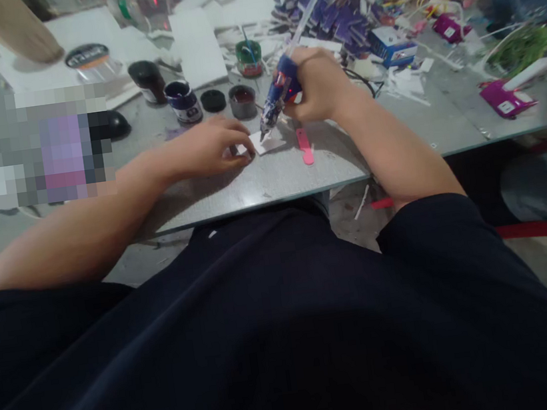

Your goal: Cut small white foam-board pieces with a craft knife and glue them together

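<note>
My right hand (321, 84) is wrapped round a blue hot glue gun (281, 86), with a long clear glue stick (311, 12) rising from its back. The gun's nozzle points down at a small white flat piece (268, 142) on the table. My left hand (218, 146) lies at the left side of that piece, its fingers curled and pinching the white edge. A pink flat strip (305, 147) with a rounded end lies just right of the white piece.
Open paint jars (183, 102) and a green-stained jar (249, 59) stand behind my hands. A heap of purple and white scraps (333, 9) fills the back. Purple boxes (506, 99) and a blue carton (391, 47) sit rightward. A black mouse (114, 124) is left.
</note>
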Motion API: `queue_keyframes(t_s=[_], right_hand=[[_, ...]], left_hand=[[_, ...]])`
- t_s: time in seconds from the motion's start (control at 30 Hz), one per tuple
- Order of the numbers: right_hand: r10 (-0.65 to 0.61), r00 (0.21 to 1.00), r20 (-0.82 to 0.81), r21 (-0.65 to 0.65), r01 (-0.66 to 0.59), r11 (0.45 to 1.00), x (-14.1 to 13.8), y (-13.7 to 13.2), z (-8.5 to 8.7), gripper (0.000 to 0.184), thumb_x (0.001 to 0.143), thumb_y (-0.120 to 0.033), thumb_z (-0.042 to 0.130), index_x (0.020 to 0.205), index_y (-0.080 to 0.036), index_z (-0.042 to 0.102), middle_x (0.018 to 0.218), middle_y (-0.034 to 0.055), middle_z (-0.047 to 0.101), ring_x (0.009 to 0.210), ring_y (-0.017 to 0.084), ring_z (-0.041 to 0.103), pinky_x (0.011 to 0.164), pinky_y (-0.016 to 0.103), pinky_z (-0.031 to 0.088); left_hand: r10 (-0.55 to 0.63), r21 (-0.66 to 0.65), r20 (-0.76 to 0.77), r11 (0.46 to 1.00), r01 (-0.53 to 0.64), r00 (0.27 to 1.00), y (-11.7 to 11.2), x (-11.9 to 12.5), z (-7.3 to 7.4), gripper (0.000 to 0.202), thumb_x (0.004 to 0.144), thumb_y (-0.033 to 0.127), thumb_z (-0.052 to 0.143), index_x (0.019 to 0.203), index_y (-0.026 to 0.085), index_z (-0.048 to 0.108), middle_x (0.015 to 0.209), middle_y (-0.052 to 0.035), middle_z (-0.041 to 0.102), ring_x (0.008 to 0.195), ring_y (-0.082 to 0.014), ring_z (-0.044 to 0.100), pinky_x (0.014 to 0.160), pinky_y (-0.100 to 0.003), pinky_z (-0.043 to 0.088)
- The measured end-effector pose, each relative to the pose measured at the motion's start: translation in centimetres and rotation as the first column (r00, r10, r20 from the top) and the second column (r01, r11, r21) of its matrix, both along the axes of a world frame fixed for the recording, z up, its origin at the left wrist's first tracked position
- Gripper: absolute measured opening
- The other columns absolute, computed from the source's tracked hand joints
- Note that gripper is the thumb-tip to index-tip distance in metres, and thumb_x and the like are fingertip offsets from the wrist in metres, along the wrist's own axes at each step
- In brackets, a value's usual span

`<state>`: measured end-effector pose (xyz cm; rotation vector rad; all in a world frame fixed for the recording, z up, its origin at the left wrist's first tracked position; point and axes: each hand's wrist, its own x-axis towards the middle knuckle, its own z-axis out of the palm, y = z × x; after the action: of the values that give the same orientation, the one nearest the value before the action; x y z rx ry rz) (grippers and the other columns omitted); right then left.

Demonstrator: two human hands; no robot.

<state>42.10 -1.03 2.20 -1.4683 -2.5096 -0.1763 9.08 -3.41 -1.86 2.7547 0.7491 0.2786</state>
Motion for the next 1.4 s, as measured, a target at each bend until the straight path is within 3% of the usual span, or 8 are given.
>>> queue_keyframes(t_s=[0.13, 0.3, 0.57, 0.8, 0.9, 1.07, 1.2, 1.4], right_hand=[[-0.005, 1.000, 0.006, 0.021, 0.005, 1.000, 0.4, 1.3, -0.8, 0.039, 0.089, -0.041, 0.077, 0.128, -0.036, 0.075, 0.152, 0.0134, 0.088, 0.141, 0.044, 0.084, 0.121, 0.058, 0.066], [-0.011, 1.000, 0.018, 0.029, 0.010, 1.000, 0.4, 1.6, -1.0, 0.029, 0.087, -0.038, 0.080, 0.114, -0.038, 0.070, 0.148, 0.0112, 0.088, 0.139, 0.043, 0.083, 0.119, 0.059, 0.066], [-0.044, 0.995, 0.086, 0.086, 0.037, 0.996, 0.0, 1.3, -1.1, 0.038, 0.089, -0.032, 0.080, 0.127, -0.029, 0.080, 0.147, 0.0153, 0.090, 0.139, 0.045, 0.087, 0.116, 0.055, 0.067], [-0.015, 0.999, 0.033, 0.077, 0.013, 0.997, 0.4, 1.6, -1.3, 0.040, 0.089, -0.042, 0.080, 0.129, -0.037, 0.081, 0.145, 0.0090, 0.091, 0.133, 0.042, 0.083, 0.111, 0.057, 0.066], [-0.017, 1.000, 0.009, 0.068, 0.016, 0.998, 0.3, 1.3, -1.2, 0.036, 0.092, -0.047, 0.082, 0.127, -0.040, 0.082, 0.146, 0.0071, 0.091, 0.136, 0.042, 0.081, 0.111, 0.057, 0.064], [-0.036, 0.998, 0.049, 0.023, 0.035, 0.999, -0.5, 0.5, -0.5, 0.035, 0.096, -0.034, 0.080, 0.131, -0.030, 0.078, 0.157, 0.0153, 0.088, 0.149, 0.045, 0.084, 0.126, 0.059, 0.065], [-0.074, 0.991, 0.113, 0.023, 0.071, 0.997, -1.2, 0.1, -0.1, 0.043, 0.098, -0.021, 0.077, 0.141, -0.022, 0.080, 0.161, 0.0180, 0.087, 0.151, 0.047, 0.086, 0.132, 0.059, 0.066], [-0.055, 0.973, 0.225, 0.014, 0.054, 0.998, -1.8, -0.1, 0.1, 0.059, 0.103, -0.019, 0.072, 0.161, -0.010, 0.076, 0.162, 0.0239, 0.084, 0.150, 0.051, 0.086, 0.130, 0.058, 0.065]], left_hand=[[0.014, -0.013, -0.006, 1.000, -0.014, 1.000, -0.1, 0.0, 0.1, 0.042, 0.117, 0.054, 0.070, 0.138, 0.031, 0.099, 0.157, -0.0151, 0.088, 0.142, -0.0391, 0.082, 0.135, -0.057, 0.061], [0.020, -0.026, -0.011, 0.999, -0.021, 1.000, -0.3, 0.0, 0.2, 0.045, 0.118, 0.055, 0.069, 0.141, 0.029, 0.097, 0.160, -0.0144, 0.085, 0.148, -0.0391, 0.079, 0.138, -0.058, 0.059], [0.046, 0.005, -0.024, 0.999, -0.046, 0.999, -0.4, 0.1, 0.0, 0.048, 0.118, 0.056, 0.065, 0.142, 0.029, 0.097, 0.153, -0.0160, 0.083, 0.142, -0.0387, 0.079, 0.132, -0.055, 0.061], [0.028, 0.017, -0.044, 0.999, -0.028, 0.999, -0.5, 0.3, 0.3, 0.042, 0.118, 0.052, 0.066, 0.137, 0.027, 0.093, 0.145, -0.0174, 0.085, 0.139, -0.0426, 0.079, 0.133, -0.062, 0.060], [0.062, 0.015, -0.046, 0.998, -0.061, 0.997, -0.5, 0.3, 0.0, 0.041, 0.118, 0.054, 0.065, 0.139, 0.029, 0.089, 0.142, -0.0153, 0.084, 0.139, -0.0410, 0.077, 0.132, -0.061, 0.059], [0.132, 0.026, -0.083, 0.991, -0.130, 0.988, -0.5, 0.2, 0.0, 0.045, 0.116, 0.056, 0.068, 0.151, 0.028, 0.074, 0.143, -0.0129, 0.082, 0.137, -0.0345, 0.071, 0.130, -0.053, 0.058], [0.123, 0.016, -0.138, 0.992, -0.122, 0.983, -0.7, 0.2, 0.9, 0.046, 0.115, 0.055, 0.068, 0.151, 0.026, 0.070, 0.143, -0.0161, 0.080, 0.134, -0.0357, 0.073, 0.125, -0.054, 0.062], [0.167, -0.017, -0.143, 0.985, -0.171, 0.976, -1.0, 0.4, 1.3, 0.056, 0.112, 0.056, 0.071, 0.157, 0.022, 0.069, 0.147, -0.0179, 0.080, 0.143, -0.0395, 0.075, 0.128, -0.054, 0.062]])
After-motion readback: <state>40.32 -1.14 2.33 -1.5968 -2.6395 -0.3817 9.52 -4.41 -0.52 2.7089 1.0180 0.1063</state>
